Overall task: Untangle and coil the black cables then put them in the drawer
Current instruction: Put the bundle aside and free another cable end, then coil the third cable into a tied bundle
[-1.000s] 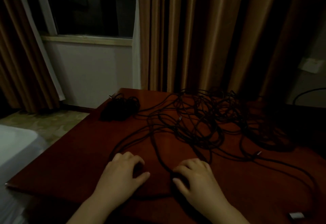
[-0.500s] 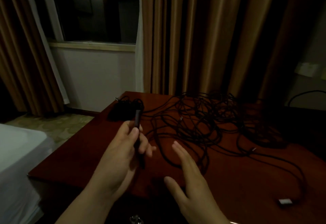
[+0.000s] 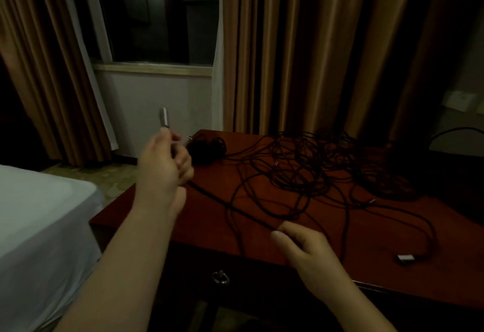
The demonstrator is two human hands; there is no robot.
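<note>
A tangle of black cables (image 3: 309,172) sprawls over the red-brown table (image 3: 162,216). My left hand (image 3: 163,166) is raised above the table's left edge and grips one cable end, whose silver plug (image 3: 164,117) sticks up above my fingers. From that hand the cable (image 3: 225,203) runs down and right across the table to my right hand (image 3: 301,248). My right hand pinches the cable near the front edge. A small coiled bundle (image 3: 207,148) lies at the far left corner. The drawer front with its ring pull (image 3: 220,277) is below the table edge.
A white bed (image 3: 39,216) stands close on the left. Brown curtains (image 3: 301,43) and a dark window (image 3: 157,15) are behind the table. Another silver plug (image 3: 405,258) lies near the front right of the table.
My left hand has lifted the plug end up and to the left, away from the table. My right hand went from flat and open to pinching the cable near the front edge.
</note>
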